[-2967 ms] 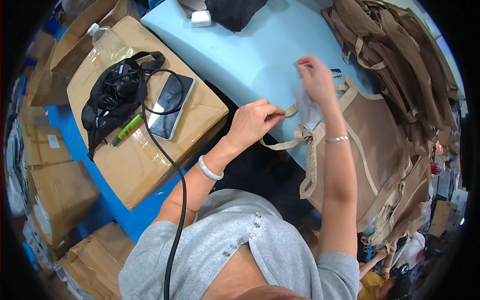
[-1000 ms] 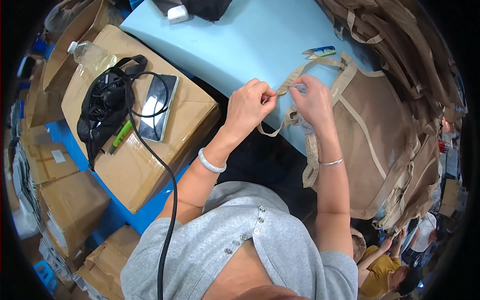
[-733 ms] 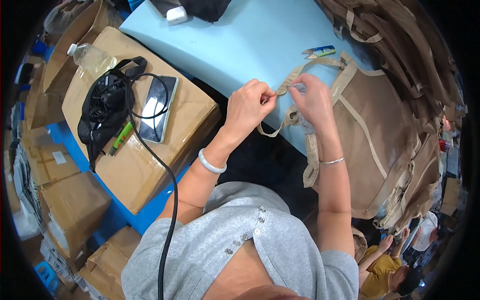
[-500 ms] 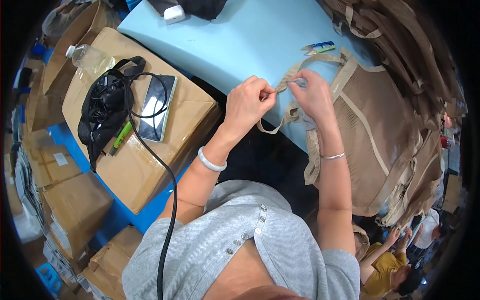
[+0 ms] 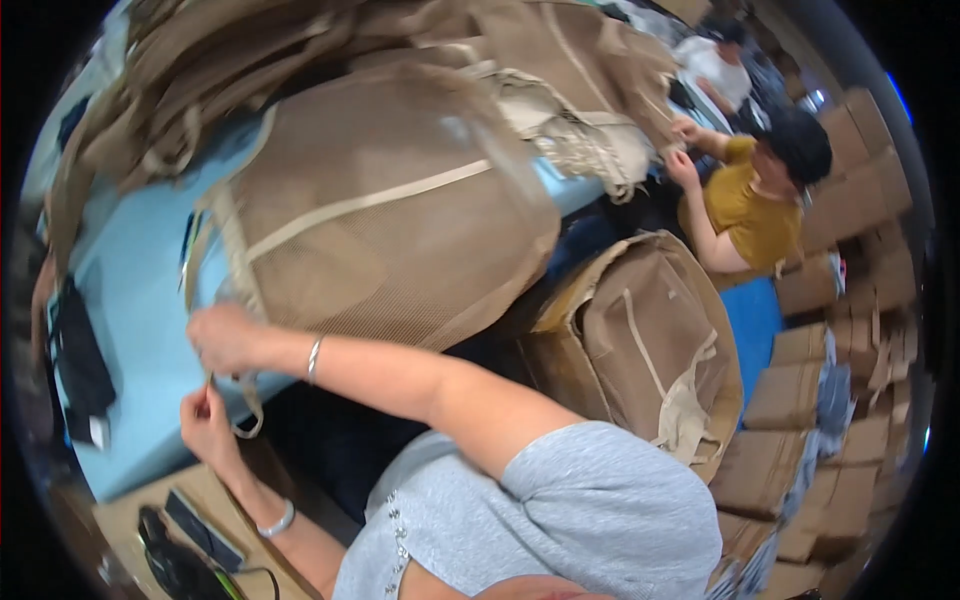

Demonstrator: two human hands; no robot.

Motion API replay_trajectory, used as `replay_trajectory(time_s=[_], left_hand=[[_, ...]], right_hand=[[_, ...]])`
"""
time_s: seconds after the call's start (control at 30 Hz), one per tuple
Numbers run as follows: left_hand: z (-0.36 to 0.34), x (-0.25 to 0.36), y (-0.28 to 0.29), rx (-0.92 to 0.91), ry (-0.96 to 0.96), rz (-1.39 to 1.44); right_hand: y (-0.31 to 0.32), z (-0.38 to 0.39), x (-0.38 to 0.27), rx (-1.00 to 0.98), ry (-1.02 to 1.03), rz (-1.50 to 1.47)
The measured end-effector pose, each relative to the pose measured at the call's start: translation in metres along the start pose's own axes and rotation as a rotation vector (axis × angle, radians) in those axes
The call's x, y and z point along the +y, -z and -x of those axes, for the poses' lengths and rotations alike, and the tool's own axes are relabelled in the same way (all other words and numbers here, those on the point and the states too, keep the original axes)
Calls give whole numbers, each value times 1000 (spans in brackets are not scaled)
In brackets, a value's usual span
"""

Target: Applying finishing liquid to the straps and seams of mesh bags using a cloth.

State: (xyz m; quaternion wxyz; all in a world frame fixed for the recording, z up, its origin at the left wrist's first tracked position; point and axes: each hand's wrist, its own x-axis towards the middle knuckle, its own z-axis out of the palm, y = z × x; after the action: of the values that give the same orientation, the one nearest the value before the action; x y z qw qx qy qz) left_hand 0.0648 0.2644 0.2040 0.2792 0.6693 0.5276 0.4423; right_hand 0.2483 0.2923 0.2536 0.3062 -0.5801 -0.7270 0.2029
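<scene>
A large brown mesh bag (image 5: 380,270) with beige trim lies flat on the light blue table. Over the table's near edge, my left hand (image 5: 208,432) is closed in a pinch at the beige bag strap (image 5: 252,418), part of which hangs in a loop below. Just above it my right hand (image 5: 228,338), blurred by motion, is closed at the same strap; its fingertips are hard to make out. Beside the bag's trimmed edge rest small thread snips (image 5: 189,238), partly behind a strap.
More brown mesh bags (image 5: 250,50) are heaped along the far side. An open cardboard box (image 5: 560,318) with a brown bag inside stands right of me. A co-worker in a mustard shirt (image 5: 752,205) handles a bag. A carton (image 5: 130,515) at lower left bears a phone (image 5: 205,528).
My view has swung to the right, so the table and hands now appear at the left, and the box and co-worker show fully. Both hands stay close together at the strap.
</scene>
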Motion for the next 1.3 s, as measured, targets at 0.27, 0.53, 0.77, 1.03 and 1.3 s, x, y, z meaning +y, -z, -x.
replay_trajectory(time_s=[0.27,0.53,0.77,1.03,1.3], left_hand=[[-10,25,10,-57,9,-145],[-21,25,15,-78,75,-206],[-27,6,28,-69,87,-168],[-30,-20,34,-46,34,-257],[-26,-22,31,-43,116,-175]], right_hand=[[4,0,-4,21,113,28],[-21,-20,-4,63,60,160],[-14,-17,-10,-65,160,124],[-17,-9,-2,-11,230,-36],[-12,-8,-7,-80,111,203]])
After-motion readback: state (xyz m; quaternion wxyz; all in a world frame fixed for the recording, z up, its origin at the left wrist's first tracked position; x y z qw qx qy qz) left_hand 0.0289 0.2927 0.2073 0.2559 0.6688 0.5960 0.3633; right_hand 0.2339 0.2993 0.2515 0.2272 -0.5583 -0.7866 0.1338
